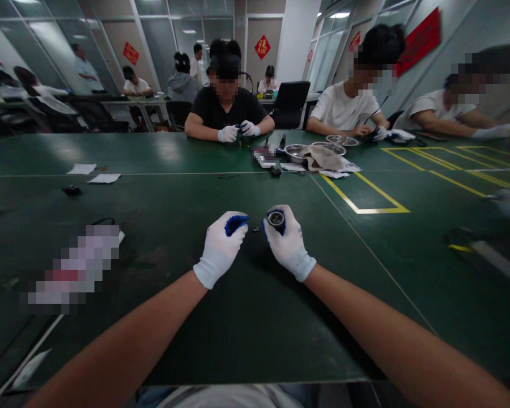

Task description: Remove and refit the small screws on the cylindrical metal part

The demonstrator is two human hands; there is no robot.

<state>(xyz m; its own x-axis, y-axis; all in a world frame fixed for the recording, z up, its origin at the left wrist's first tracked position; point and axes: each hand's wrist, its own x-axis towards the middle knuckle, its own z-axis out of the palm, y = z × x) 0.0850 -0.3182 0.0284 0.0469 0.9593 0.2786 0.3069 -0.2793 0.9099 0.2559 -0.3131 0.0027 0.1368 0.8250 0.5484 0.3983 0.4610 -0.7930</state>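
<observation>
My right hand (287, 238), in a white glove with a blue palm, is closed around a dark round cylindrical part (276, 219). Its ringed, hollow-looking end faces up, and the fingers hide its lower side. To the left, my left hand (221, 243) wears the same kind of glove. Its fingers curl in and the thumb comes close to the fingertips; whatever they pinch, if anything, is too small or hidden to make out. On the green table (221, 334), between both hands, lie a few tiny metal pieces (255, 229).
Metal bowls (296, 152) and a grey cloth (323, 158) lie across the table, near a gloved co-worker (227, 110). White papers (104, 178) and a small black object (71, 190) are at left. Yellow tape (382, 211) marks the table at right.
</observation>
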